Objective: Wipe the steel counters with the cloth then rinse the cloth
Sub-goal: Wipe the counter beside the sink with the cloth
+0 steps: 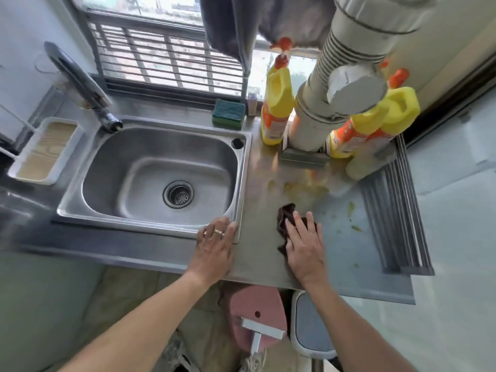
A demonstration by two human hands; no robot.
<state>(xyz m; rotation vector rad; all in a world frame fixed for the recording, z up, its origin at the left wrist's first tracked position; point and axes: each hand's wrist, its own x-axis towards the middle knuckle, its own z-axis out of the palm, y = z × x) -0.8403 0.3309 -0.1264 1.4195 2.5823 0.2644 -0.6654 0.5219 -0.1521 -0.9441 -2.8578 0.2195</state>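
A dark brown cloth lies on the steel counter to the right of the sink. My right hand presses flat on the cloth with straight fingers. My left hand, wearing a ring, rests flat on the sink's front right corner. Yellow-green smears and specks mark the counter beyond and to the right of the cloth. The tap stands at the sink's back left, with no water running.
Yellow and orange detergent bottles and a thick white pipe stand at the counter's back. A green sponge sits behind the sink. A roll-up steel rack lies at the right edge. A white tray sits left of the sink.
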